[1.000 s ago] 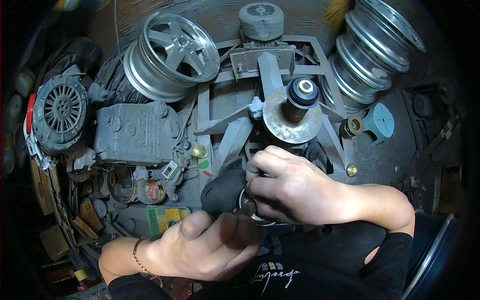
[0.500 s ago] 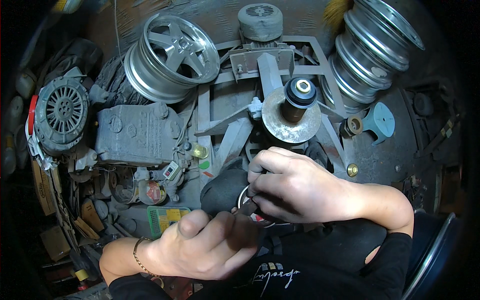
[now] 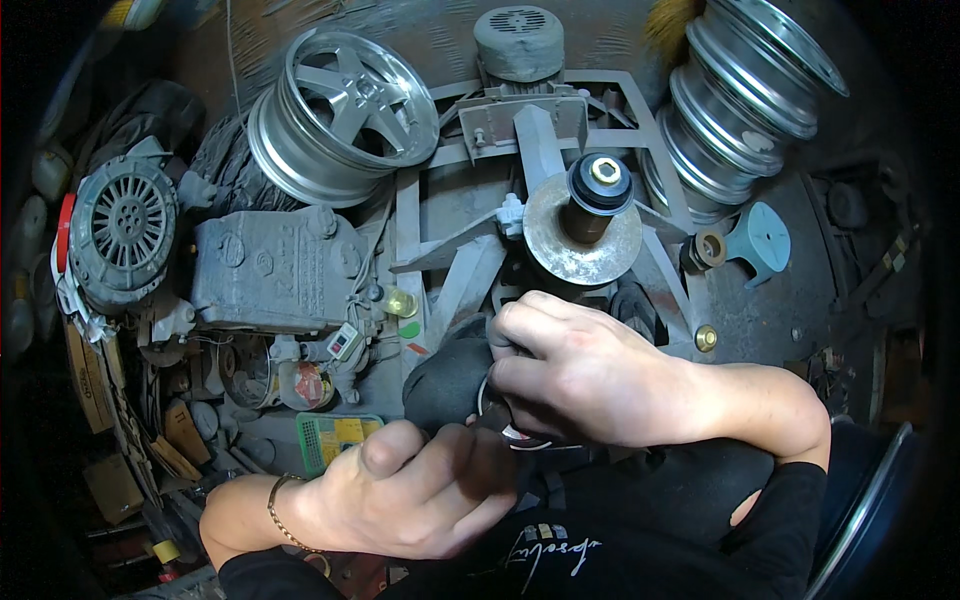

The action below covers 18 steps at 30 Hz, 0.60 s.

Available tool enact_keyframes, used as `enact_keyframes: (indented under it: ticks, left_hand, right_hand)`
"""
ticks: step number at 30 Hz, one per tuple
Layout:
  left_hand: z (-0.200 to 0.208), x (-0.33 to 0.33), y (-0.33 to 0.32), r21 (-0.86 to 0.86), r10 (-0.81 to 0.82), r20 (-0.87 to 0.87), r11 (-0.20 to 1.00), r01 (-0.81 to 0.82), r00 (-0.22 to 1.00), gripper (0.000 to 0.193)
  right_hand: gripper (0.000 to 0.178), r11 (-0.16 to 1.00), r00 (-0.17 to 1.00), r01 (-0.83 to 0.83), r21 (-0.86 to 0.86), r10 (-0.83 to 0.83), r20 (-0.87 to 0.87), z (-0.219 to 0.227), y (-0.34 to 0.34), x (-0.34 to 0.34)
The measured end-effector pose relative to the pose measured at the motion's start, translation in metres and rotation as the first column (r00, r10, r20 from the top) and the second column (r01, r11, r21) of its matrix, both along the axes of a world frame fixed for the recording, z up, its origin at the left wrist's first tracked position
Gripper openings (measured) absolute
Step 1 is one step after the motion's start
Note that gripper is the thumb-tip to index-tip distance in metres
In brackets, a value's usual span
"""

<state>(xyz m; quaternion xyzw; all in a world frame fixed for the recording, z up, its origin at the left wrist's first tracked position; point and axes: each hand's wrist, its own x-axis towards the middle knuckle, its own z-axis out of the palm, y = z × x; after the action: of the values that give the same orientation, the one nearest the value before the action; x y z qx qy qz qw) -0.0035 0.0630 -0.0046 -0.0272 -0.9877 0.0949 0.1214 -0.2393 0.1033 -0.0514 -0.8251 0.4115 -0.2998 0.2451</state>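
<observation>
Over my lap my left hand point(image 3: 430, 490) is closed with its fingers curled in, a bracelet at its wrist. Close by on its upper right, my right hand point(image 3: 580, 370) is also closed, knuckles up. A small dark brown strip point(image 3: 492, 412) shows between the two hands, pinched by the fingers; most of it is hidden and its kind is unclear. Under my right hand lies a round thing with a shiny rim point(image 3: 527, 444), mostly covered. My knee in dark cloth point(image 3: 445, 380) is just beyond the hands.
Ahead stands a metal frame with a motor point(image 3: 520, 45) and a spindle with a round flange point(image 3: 580, 235). A silver wheel rim point(image 3: 350, 110) lies left, stacked rims point(image 3: 745, 110) right. Beside them are a grey gearbox point(image 3: 275, 265), a teal stand point(image 3: 762, 245) and a green basket point(image 3: 335, 440).
My right hand has shifted slightly left and now covers more of the round thing and the brown strip. My left hand stays almost in place.
</observation>
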Motion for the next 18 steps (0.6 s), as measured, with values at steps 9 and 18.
enact_keyframes:
  ticks: [9, 18]
  left_hand:
    - [-0.0008, 0.003, -0.0004, 0.056, -0.002, 0.012, 0.998, 0.001, 1.0, 0.032]
    - [-0.005, 0.0015, 0.0011, 0.017, 0.007, -0.05, 1.0, -0.006, 0.999, 0.031]
  right_hand:
    - [0.013, 0.999, 1.0, 0.003, -0.054, -0.001, 0.023, -0.006, 0.0, 0.0042]
    - [0.011, 0.992, 1.0, 0.02, -0.121, -0.02, 0.008, -0.01, 0.001, 0.0065]
